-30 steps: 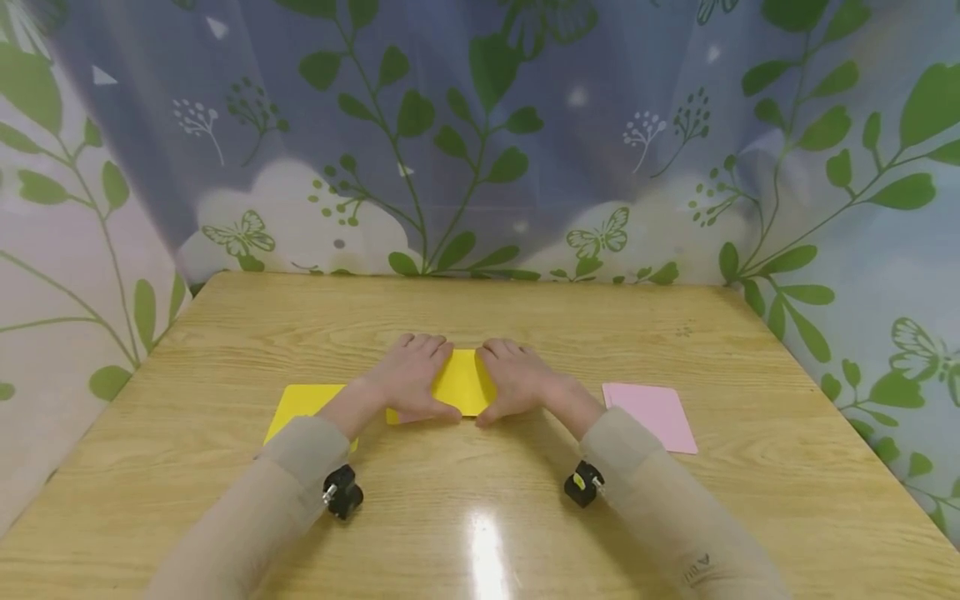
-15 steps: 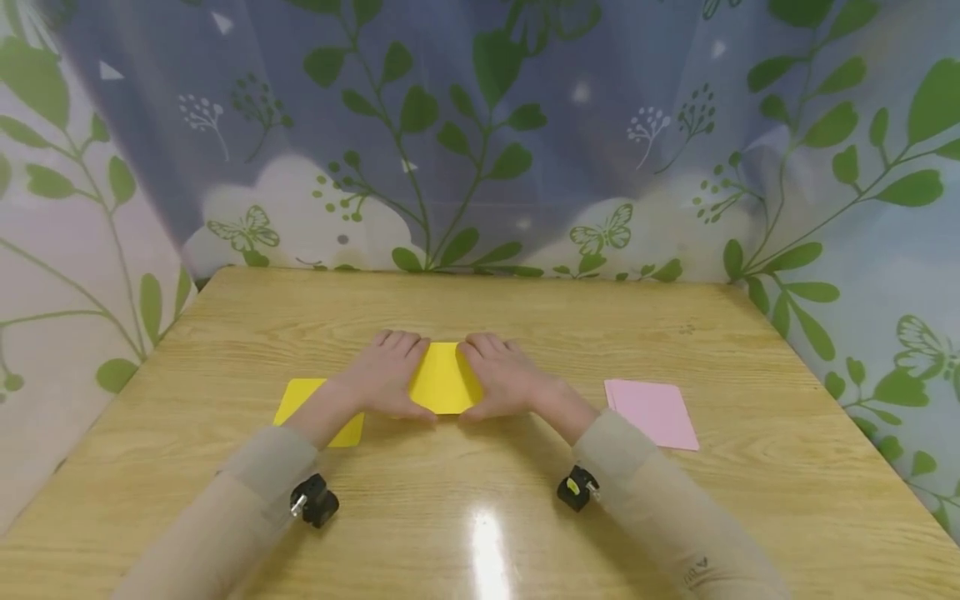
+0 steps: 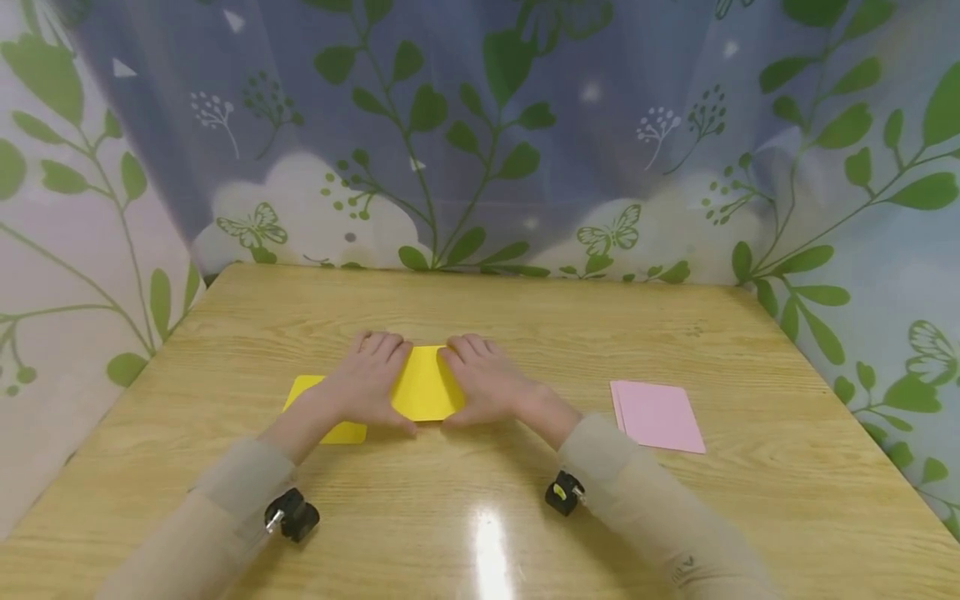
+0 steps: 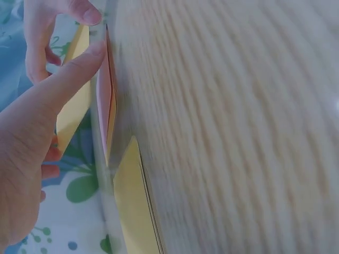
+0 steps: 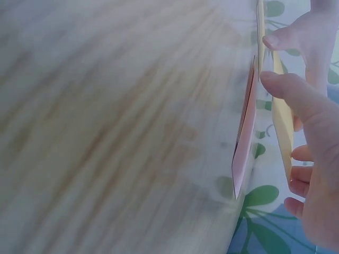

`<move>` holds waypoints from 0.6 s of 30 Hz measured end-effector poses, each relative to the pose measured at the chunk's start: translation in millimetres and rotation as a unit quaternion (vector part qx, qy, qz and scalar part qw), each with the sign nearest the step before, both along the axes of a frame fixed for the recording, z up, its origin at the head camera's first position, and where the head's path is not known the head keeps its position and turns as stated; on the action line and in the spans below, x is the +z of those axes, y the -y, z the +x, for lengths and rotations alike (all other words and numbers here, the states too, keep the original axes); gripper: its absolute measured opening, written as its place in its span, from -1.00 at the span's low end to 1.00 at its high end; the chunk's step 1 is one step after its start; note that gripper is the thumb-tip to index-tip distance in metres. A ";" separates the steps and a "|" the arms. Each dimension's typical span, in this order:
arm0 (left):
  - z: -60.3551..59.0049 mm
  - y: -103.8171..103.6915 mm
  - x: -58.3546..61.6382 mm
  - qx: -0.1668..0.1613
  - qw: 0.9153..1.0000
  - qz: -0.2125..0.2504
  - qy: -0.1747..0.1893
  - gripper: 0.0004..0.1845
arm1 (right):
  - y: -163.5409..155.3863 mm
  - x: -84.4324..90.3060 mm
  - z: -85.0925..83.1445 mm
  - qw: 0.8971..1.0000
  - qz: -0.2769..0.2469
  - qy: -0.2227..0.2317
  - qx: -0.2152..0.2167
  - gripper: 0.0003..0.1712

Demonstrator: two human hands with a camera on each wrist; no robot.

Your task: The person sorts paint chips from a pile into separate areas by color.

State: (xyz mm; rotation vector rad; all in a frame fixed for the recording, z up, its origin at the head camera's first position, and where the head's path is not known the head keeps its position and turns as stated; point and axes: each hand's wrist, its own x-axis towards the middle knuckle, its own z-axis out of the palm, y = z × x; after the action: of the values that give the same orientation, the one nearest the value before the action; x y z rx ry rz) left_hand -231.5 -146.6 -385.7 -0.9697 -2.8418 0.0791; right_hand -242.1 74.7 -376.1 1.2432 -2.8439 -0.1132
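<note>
A yellow square card point(image 3: 427, 387) is held flat between both hands, near the middle of the table. My left hand point(image 3: 367, 383) grips its left side and my right hand point(image 3: 483, 379) its right side, thumbs at the near edge and fingers toward the far edge. In the left wrist view the card point(image 4: 74, 116) is raised over a small pile with a pink card point(image 4: 104, 100) on top and yellow showing below. That pile is mostly hidden by the card and hands in the head view.
Partly under my left wrist lies a stack of yellow cards point(image 3: 347, 433) on the wooden table point(image 3: 420, 517). A stack of pink cards point(image 3: 660, 414) lies to the right, its sheets slightly offset. A leaf-patterned curtain point(image 3: 465, 150) hangs along the table's far edge.
Both hands have moved left with the yellow card between them. The corner of the pink and yellow pile, seen earlier beside the left hand, is now covered. The side stacks stay put.
</note>
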 end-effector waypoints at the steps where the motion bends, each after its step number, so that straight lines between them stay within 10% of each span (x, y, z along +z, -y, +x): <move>1: 1.1 2.0 0.3 0.001 1.000 0.003 0.001 0.30 | 2.1 0.8 0.6 1.000 0.001 0.003 0.000 0.14; 18: 13.4 48.4 3.2 0.023 0.999 0.026 -0.008 0.28 | 46.5 4.6 4.8 1.000 -0.005 0.005 0.015 0.16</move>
State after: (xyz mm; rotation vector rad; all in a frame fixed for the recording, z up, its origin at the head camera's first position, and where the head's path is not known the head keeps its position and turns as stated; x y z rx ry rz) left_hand -218.2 -195.0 -382.5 -0.8892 -2.8364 0.0182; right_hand -237.3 28.2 -371.5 1.2885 -2.8288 -0.0906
